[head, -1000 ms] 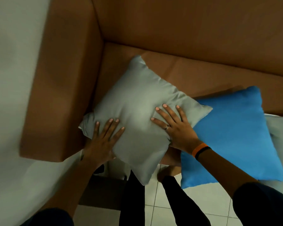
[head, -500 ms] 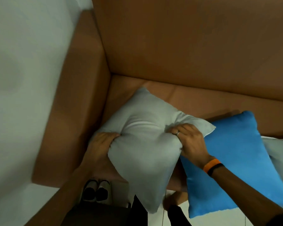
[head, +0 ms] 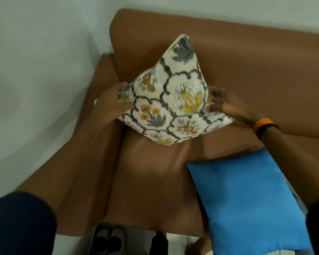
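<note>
Both hands are on the floral cushion here. The left hand has its fingers curled round the corner on its side. The right hand pinches the opposite corner, though it's a bit motion-blurred.

The cushion sits between the two hands, tipped up on its lower corner. That corner looks to rest on the seat of the brown sofa, and the top corner points up in front of the backrest. The print is grey scallops with orange and yellow flowers on cream.

Under the right forearm, nearer the person, a blue cushion lies on the seat and hangs over its front edge. The right wrist has orange and black wristbands.

There's a white wall out past the left hand, beyond the armrest, and a pair of shoes on the floor below that arm.
</note>
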Action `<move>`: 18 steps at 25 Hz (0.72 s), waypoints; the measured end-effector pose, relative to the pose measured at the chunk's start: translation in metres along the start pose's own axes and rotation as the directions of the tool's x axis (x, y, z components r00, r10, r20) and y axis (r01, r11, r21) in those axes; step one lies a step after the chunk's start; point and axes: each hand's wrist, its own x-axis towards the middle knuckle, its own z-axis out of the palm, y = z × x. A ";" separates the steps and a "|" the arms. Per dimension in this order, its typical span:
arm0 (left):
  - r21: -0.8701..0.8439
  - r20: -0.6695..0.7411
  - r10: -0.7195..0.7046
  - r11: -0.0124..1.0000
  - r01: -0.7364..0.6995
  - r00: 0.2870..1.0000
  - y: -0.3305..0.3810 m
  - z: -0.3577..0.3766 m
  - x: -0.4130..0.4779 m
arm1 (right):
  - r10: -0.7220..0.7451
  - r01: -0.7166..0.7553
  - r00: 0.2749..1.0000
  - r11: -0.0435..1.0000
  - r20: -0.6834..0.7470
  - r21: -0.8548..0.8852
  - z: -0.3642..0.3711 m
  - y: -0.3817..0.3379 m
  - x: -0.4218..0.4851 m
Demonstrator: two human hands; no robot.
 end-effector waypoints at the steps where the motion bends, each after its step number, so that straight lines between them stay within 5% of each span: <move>1: 0.027 0.061 0.022 0.999 -0.023 0.998 -0.001 0.003 0.010 | 0.026 -0.026 1.000 1.000 -0.001 0.012 0.006 0.004 0.011; 6: 0.280 -0.042 0.121 0.954 -0.105 0.992 -0.025 0.034 0.021 | 0.047 -0.031 0.985 0.995 -0.166 0.097 0.037 0.024 0.027; 12: 0.499 -0.155 0.448 0.804 -0.322 0.881 -0.020 0.067 -0.032 | -0.149 0.098 0.961 0.971 -0.231 -0.220 0.043 0.042 -0.011; 15: 0.500 -0.052 0.533 0.746 -0.440 0.845 -0.011 0.113 -0.079 | -0.167 0.101 0.964 0.949 -0.206 -0.297 0.041 0.069 -0.072; 18: 0.502 0.201 0.537 0.662 -0.557 0.819 -0.008 0.184 -0.141 | -0.163 0.087 0.976 0.900 -0.144 -0.427 0.050 0.137 -0.167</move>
